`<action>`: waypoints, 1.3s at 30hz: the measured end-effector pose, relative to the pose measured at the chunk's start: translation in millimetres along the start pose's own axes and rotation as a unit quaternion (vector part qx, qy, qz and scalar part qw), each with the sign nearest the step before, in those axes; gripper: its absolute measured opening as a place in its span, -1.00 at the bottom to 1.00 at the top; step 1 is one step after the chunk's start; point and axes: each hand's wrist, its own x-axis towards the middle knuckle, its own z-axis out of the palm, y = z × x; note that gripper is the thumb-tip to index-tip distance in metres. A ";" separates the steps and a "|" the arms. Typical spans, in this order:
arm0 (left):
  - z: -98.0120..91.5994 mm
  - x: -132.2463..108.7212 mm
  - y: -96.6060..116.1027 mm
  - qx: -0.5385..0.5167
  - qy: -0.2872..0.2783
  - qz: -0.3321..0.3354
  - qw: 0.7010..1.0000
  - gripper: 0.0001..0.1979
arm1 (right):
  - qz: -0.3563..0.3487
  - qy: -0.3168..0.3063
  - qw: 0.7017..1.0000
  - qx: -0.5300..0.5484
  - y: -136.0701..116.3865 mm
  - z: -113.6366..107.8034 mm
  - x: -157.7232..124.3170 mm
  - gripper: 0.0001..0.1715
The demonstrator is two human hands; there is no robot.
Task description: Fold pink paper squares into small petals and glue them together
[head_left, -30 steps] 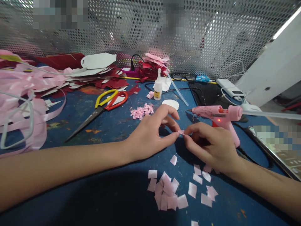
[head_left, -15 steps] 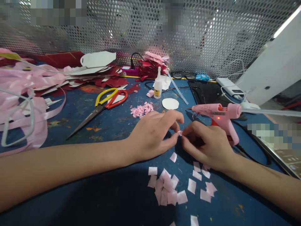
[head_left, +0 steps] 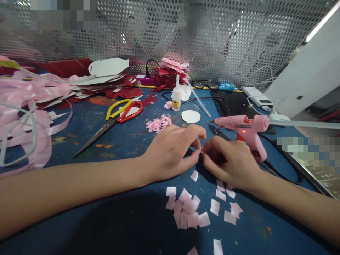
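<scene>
Between my two hands is a tiny piece of pink ribbon, mostly covered by fingertips. My left hand pinches it from the left with thumb and fingers. From the right, the closed fingertips of my right hand meet it. Below the hands lie loose pink ribbon squares, some overlapping in a heap, others scattered to the right. Beyond my left hand sits a small pile of folded pink bits. A white paper disc lies just past my fingers.
A pink glue gun, its light lit, rests right of my right hand. Scissors lie at left, near pink ribbon and stacked red and white sheets. A small glue bottle stands behind the disc. Perforated metal borders the back.
The pink ribbon piece between my fingertips looks smaller and more folded. My right hand's fingers have shifted slightly around it. The whole view has drifted a little.
</scene>
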 end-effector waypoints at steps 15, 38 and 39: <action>2.3 0.1 -0.8 -0.031 0.001 -0.028 0.999 -0.70 | 0.013 -0.017 1.000 0.006 0.0 -0.5 0.4 -0.90; 1.6 0.2 0.1 -0.060 0.000 -0.051 0.997 -0.78 | 0.019 0.016 1.000 -0.012 1.0 -1.0 -0.1 -0.90; 1.8 0.2 0.1 -0.063 0.001 -0.053 0.997 -0.78 | 0.017 0.019 1.000 -0.014 0.8 -0.9 -0.2 -0.89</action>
